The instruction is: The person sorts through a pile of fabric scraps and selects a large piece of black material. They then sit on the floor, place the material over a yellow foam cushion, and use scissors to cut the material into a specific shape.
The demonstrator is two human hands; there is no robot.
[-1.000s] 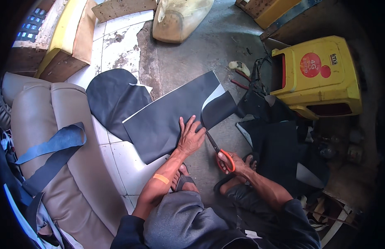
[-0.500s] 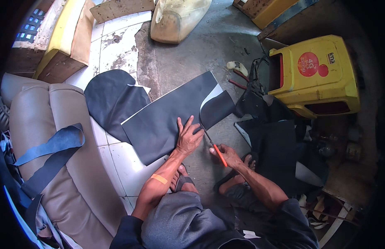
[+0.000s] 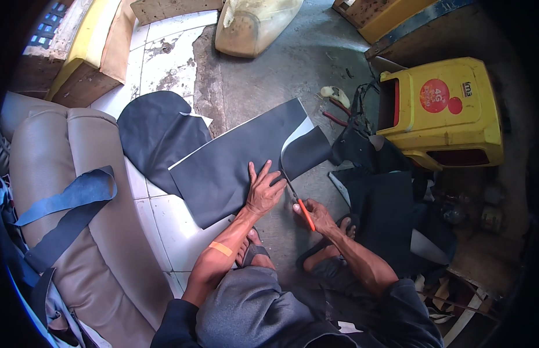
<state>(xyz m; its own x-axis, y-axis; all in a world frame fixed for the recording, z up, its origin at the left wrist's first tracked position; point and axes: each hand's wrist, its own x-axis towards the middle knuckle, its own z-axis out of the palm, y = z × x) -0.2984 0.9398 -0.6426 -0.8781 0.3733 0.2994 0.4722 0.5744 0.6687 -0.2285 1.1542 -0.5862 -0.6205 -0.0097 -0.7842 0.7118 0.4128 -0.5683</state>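
Note:
A black leather-like sheet [image 3: 231,156] with a pale underside lies slantwise on the floor in front of me. My left hand [image 3: 263,190] rests on it, palm down and fingers spread. Just to the right, my right hand [image 3: 318,217] grips scissors [image 3: 305,213] by their orange handles. Their dark blades reach the sheet's near edge beside my left fingertips, at the end of a curved cut. Beyond that cut, a strip [image 3: 307,152] of the sheet curls away to the right. The blade tips are hard to make out.
A rounded black piece [image 3: 153,130] lies left of the sheet. A brown padded cushion [image 3: 78,232] with straps fills the left side. Dark scraps [image 3: 379,214] lie at right, below a yellow plastic case [image 3: 443,116]. Red-handled pliers [image 3: 335,119] and a plastic jerrycan [image 3: 252,29] are farther off.
The whole view has shifted slightly. Both hands and the scissors keep nearly the same place on the sheet.

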